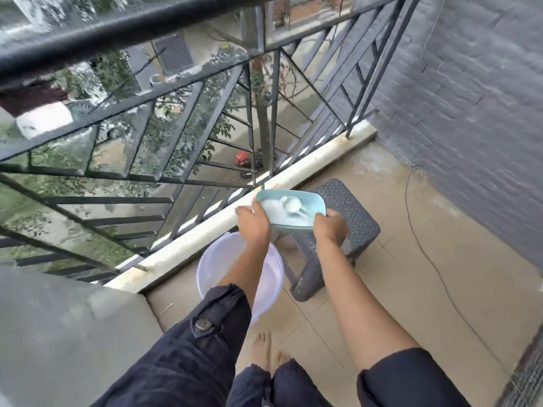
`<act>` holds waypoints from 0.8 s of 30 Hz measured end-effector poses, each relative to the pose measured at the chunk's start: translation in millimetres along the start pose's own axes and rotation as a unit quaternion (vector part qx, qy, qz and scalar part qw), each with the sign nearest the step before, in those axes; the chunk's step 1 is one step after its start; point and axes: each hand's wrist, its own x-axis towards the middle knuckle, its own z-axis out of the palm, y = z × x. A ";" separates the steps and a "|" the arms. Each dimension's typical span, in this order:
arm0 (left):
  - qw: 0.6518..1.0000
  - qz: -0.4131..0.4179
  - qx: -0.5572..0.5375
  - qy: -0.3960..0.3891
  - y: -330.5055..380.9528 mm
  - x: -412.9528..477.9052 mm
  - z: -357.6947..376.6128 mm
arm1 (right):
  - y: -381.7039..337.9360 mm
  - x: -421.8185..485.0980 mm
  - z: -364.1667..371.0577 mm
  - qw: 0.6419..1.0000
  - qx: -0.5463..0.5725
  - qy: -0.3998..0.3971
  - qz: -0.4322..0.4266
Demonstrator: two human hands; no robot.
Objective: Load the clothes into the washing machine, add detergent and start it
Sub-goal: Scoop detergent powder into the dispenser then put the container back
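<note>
The tub's [316,201] underside was hidden; left hand [254,227] and right hand [330,230] each gripped one side above the stool [357,221].

There were one left hand [254,227], one right hand [330,230], one blue tub [318,201], one white basin [211,268] and one grey stool [354,221].
</note>
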 end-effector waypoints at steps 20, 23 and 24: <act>0.969 -0.001 -0.145 0.199 -52.8 -101.4 -219.1 | -5.9 -209.7 11.5 0.970 -0.036 -0.147 -0.191; 0.963 0.001 -0.154 0.221 -62.9 -111.8 -252.8 | -3.8 -242.3 20.0 0.966 -0.024 -0.171 -0.193; 0.961 0.001 -0.156 0.229 -64.9 -114.8 -261.9 | -4.0 -251.7 22.6 0.965 -0.015 -0.180 -0.191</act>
